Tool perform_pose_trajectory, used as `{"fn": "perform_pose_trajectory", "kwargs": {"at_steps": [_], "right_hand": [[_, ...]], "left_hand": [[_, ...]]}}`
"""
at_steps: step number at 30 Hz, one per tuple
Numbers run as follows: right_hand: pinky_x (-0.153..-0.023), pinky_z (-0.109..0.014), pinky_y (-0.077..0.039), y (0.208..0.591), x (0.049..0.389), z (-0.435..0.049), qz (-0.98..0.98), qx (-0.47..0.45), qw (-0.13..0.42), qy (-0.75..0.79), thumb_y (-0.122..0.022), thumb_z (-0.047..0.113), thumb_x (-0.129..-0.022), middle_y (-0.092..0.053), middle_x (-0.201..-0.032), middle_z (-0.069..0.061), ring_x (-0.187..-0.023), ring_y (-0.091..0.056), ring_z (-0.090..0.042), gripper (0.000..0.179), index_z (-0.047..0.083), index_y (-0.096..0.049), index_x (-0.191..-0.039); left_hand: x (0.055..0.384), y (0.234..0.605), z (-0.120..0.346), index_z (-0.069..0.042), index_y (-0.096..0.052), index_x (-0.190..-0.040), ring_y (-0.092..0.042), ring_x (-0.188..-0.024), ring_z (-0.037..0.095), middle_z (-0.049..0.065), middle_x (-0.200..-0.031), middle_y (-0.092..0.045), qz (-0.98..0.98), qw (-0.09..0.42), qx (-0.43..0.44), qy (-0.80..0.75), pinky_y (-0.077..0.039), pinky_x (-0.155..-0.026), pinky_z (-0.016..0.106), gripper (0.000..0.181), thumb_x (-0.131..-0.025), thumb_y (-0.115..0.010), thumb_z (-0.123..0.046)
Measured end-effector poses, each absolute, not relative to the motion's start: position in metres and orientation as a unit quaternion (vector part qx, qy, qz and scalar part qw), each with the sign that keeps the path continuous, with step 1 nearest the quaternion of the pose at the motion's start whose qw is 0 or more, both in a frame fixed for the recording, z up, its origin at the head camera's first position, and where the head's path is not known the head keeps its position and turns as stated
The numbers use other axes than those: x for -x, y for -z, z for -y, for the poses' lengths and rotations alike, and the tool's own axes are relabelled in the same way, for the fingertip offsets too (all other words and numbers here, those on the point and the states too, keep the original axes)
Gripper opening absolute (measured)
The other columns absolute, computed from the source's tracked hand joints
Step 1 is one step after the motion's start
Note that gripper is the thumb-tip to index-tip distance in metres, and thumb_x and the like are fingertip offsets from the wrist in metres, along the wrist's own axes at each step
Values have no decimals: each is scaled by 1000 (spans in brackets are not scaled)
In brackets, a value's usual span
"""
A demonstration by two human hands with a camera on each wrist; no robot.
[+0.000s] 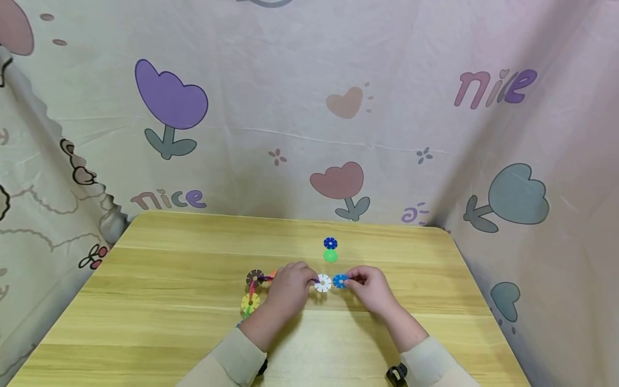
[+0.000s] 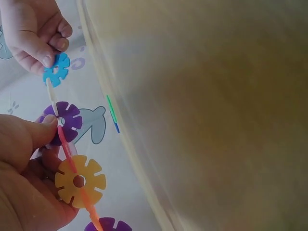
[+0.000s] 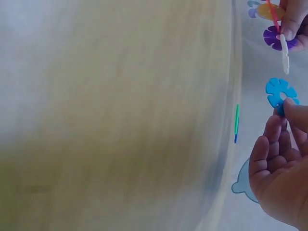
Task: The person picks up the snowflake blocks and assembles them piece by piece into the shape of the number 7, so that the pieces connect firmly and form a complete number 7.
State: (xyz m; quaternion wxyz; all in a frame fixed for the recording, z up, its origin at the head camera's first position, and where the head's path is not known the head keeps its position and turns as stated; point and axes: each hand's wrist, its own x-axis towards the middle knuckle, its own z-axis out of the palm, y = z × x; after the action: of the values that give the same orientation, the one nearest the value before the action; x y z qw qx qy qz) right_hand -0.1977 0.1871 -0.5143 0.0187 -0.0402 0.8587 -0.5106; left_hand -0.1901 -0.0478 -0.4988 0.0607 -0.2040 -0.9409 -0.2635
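My left hand (image 1: 289, 287) holds a chain of interlocking notched plastic discs above the table, its thumb and fingers pinching a purple disc (image 2: 72, 120). Slotted onto that disc, a white disc (image 1: 319, 287) sticks out toward the right. On the other side of the purple one follow a pink disc (image 2: 66, 147), a yellow-orange disc (image 2: 66, 186) and more, including a dark brown disc (image 1: 251, 275) and a yellow disc (image 1: 245, 302). My right hand (image 1: 373, 290) pinches a light blue disc (image 3: 276, 89) at its edge. A small gap separates blue from white.
Past the hands, a green disc (image 1: 331, 256) and a dark blue disc (image 1: 326, 243) lie together on the wooden table (image 1: 169, 258). A patterned cloth (image 1: 261, 107) hangs behind the table and along its sides.
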Motion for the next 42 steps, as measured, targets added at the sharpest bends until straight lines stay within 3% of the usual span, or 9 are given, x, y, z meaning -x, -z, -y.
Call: {"fn": "perform_pose_trajectory", "kwargs": {"at_steps": [25,34,42], "right_hand": [[-63,-23,-49,508,189,-182,-845,83,13,527,-77,-5,-92,-71,-83,-4,-73,-57,-16,7,2,-77,-91],[-63,-25,-54,507,186,-182,-848,90,-23,522,-78,-6,-91,-73,-82,-3,-72,-61,-15,10,4,-79,-88],[-62,-24,-52,503,184,-181,-841,80,-17,534,-80,-4,-91,-72,-81,-2,-72,-60,-14,7,1,-78,-87]], "left_hand": [[186,496,47,-18,-81,-98,-68,-97,21,-4,-99,-73,936,65,210,274,-55,-90,46,9,-99,-74,-13],[183,494,47,-18,-81,-99,-69,-96,19,-5,-99,-74,929,90,209,291,-56,-87,45,8,-98,-76,-12],[182,493,45,-16,-81,-97,-70,-94,18,-5,-97,-74,919,107,216,312,-55,-84,44,8,-96,-78,-9]]}}
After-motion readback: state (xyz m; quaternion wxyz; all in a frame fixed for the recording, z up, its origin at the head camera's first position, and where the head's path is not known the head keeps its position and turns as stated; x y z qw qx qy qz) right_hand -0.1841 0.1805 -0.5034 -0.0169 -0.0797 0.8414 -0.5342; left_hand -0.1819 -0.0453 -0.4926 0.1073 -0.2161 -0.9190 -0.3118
